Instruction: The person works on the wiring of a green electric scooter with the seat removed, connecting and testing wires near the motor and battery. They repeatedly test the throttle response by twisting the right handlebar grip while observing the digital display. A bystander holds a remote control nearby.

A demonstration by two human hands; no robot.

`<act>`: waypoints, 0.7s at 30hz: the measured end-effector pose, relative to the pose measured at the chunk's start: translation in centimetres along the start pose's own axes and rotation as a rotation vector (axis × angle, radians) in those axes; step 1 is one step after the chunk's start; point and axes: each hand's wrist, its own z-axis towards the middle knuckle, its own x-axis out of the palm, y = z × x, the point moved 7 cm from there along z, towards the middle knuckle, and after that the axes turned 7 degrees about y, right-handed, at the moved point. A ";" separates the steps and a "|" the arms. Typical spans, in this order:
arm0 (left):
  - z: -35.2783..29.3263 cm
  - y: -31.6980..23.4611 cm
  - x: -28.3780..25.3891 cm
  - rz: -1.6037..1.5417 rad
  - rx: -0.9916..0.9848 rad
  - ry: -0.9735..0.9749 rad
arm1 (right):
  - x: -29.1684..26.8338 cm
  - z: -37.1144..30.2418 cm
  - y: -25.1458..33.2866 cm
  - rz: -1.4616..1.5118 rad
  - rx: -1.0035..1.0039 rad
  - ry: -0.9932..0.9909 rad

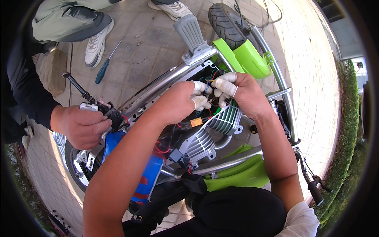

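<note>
A small motorbike with a metal tube frame (158, 89) and bright green fenders (252, 60) is below me. Both my hands wear white finger covers and meet over its open wiring bay. My left hand (182, 99) is closed, its fingertips pinching thin coloured wires (207, 81). Opposite it, my right hand (241, 90) has its fingers curled round the same wires. My fingers hide the exact point of contact. Just below them sit an orange connector (196, 122) and finned grey housings (225, 118).
A co-worker's hand (81, 125) grips a small white object at the left by the frame. A teal-handled screwdriver (103, 71) lies on the paving near a shoe. A blue wrapped pack (148, 177), a black seat (241, 211), a handlebar grip (315, 193) and a tyre (226, 27) surround the bay.
</note>
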 end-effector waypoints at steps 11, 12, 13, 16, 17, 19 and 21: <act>-0.2 -0.4 0.0 -0.055 -0.010 -0.040 | 0.1 -0.1 0.1 -0.031 0.008 -0.015; -0.2 -0.5 0.0 -0.051 -0.017 -0.038 | 0.1 -0.2 0.1 -0.027 0.009 -0.017; -0.3 -0.6 0.0 -0.047 -0.024 -0.036 | 0.1 -0.2 0.1 -0.023 0.010 -0.018; -0.2 -0.6 0.0 -0.026 -0.018 -0.030 | -0.1 -0.2 -0.2 -0.014 0.017 -0.035; -0.1 -0.6 0.0 -0.018 -0.012 -0.028 | -0.2 -0.2 -0.3 -0.011 0.020 -0.043; 0.0 -0.1 0.0 -0.025 -0.009 -0.036 | -0.1 -0.2 -0.2 -0.013 0.017 -0.032; 0.1 0.1 0.0 -0.020 -0.010 -0.036 | -0.1 -0.2 -0.2 -0.012 0.014 -0.023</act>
